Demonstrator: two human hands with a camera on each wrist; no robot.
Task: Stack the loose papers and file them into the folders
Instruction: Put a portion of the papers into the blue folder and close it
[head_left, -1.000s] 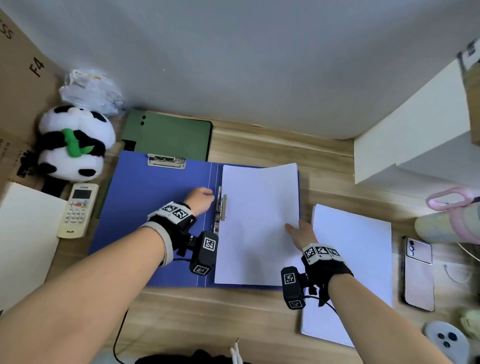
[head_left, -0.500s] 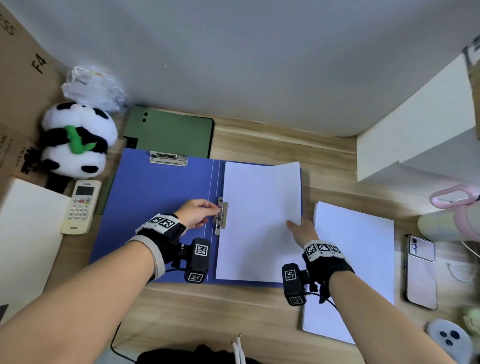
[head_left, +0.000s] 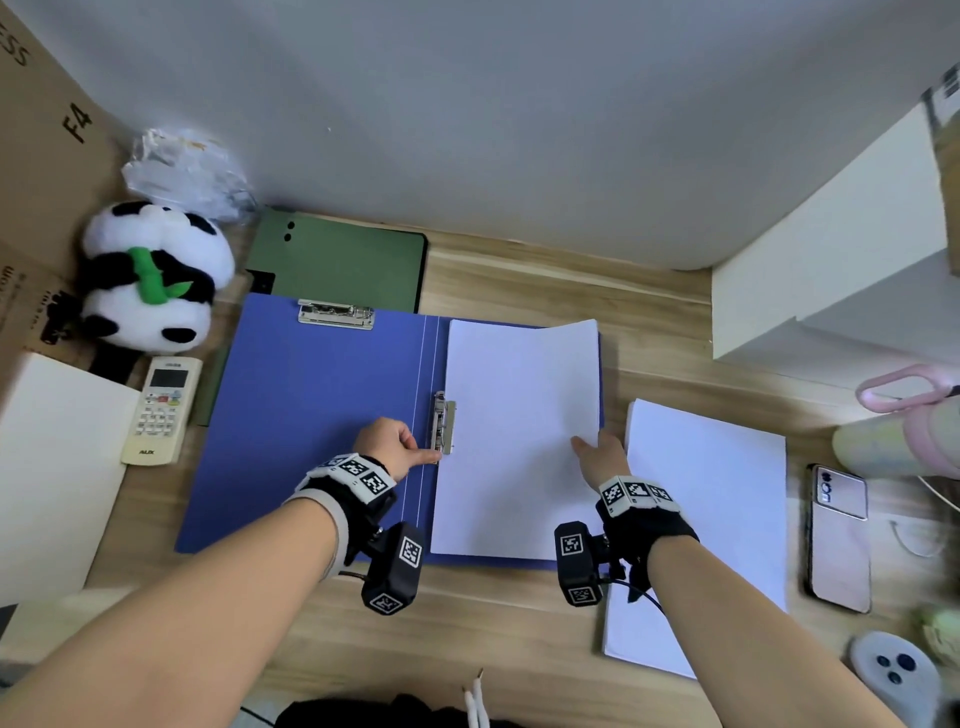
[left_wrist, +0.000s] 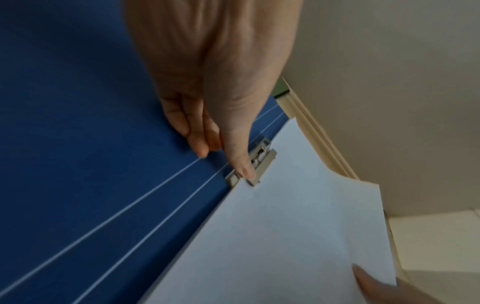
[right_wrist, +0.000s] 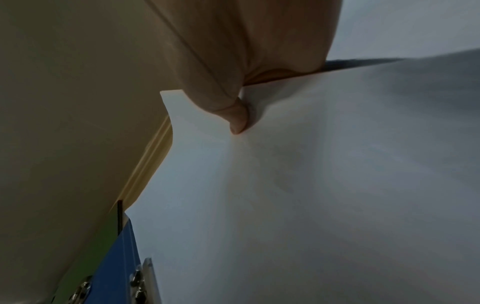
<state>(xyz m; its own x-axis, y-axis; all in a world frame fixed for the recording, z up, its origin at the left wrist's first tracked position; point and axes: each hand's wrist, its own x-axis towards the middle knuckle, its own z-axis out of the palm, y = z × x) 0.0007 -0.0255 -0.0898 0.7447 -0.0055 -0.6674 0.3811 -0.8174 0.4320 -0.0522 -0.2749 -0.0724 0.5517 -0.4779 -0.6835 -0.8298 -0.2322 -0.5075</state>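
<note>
An open blue folder (head_left: 322, 415) lies flat on the wooden desk. A white sheet (head_left: 519, 441) covers its right half, with its left edge at the metal spine clip (head_left: 444, 423). My left hand (head_left: 395, 447) rests on the folder (left_wrist: 78, 144), and its thumb (left_wrist: 241, 164) presses the near end of the clip (left_wrist: 262, 160). My right hand (head_left: 602, 457) pinches the sheet's right edge, with the thumb (right_wrist: 237, 117) on top of the paper (right_wrist: 311, 185); that edge is lifted slightly. A loose paper stack (head_left: 711, 519) lies to the right. A green folder (head_left: 337, 260) lies behind.
A plush panda (head_left: 150, 275) and a remote (head_left: 161, 410) sit left of the folder, beside a white pad (head_left: 52, 467). A phone (head_left: 839, 535) and a pink-handled bottle (head_left: 904, 431) are at the right. A white box (head_left: 831, 270) stands back right.
My left hand has slid toward me along the spine, from the clip's far part to its near end. The right hand has kept its hold on the sheet's edge.
</note>
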